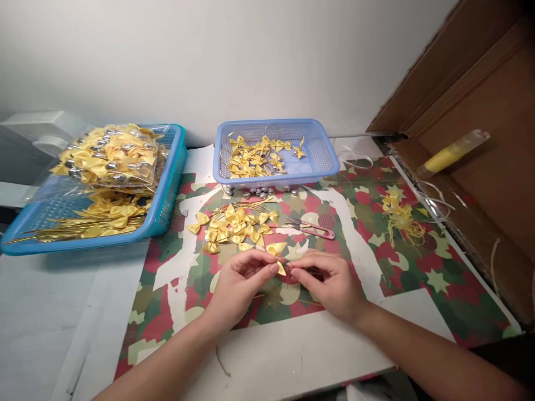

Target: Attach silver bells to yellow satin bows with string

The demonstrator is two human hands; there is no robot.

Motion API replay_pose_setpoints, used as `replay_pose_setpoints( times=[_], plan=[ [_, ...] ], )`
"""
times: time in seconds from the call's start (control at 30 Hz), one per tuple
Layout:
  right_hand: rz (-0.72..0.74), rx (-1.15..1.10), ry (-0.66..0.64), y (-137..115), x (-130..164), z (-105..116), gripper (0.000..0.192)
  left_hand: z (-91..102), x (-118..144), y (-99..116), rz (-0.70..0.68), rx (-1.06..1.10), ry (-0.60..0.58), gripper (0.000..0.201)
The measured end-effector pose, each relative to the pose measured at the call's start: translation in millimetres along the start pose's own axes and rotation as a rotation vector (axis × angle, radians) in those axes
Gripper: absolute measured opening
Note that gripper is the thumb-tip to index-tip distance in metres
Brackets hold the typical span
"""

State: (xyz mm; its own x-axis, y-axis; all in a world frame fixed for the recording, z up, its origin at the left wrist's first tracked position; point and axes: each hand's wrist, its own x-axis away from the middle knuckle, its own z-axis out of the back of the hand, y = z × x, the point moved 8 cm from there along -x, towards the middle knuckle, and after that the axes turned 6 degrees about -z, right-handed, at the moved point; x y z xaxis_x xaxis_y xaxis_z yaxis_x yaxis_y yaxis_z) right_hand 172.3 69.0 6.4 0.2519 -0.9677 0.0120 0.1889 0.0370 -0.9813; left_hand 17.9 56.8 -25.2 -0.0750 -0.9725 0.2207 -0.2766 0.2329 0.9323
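Observation:
My left hand (244, 287) pinches a small yellow satin bow (281, 269) between thumb and fingertips. Close to its right side, the thumb and fingers of my right hand (330, 278) are pressed together; what they grip is too small to make out. Thin gold cord shows under both hands. Just beyond the fingers lies a pile of yellow bows (236, 225), some with gold cords. To the right of that pile rest pink thread snips (311, 228). Several silver bells (261, 192) sit behind the bows.
A blue-violet basket (276, 181) at the back holds finished-looking bows on cords. At left, a blue basket (167, 206) carries a bag of bows with bells (112, 153). Yellow thread scraps (401, 217) lie at right, beside a cardboard wall (472, 111) with a yellow tube (453, 153).

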Motion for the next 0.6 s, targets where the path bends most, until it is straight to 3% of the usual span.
replay_pose_setpoints(
  times=[0.2, 0.6],
  plan=[
    [0.191, 0.108, -0.002, -15, 2, -3, 0.010, 0.1, 3, -14, 0.147, 0.145, 0.027, 0.029],
    [0.247, 0.150, -0.037, -16, 3, -7, 0.012, -9.1, 5, -13, 0.208, 0.234, -0.025, 0.029]
  ],
)
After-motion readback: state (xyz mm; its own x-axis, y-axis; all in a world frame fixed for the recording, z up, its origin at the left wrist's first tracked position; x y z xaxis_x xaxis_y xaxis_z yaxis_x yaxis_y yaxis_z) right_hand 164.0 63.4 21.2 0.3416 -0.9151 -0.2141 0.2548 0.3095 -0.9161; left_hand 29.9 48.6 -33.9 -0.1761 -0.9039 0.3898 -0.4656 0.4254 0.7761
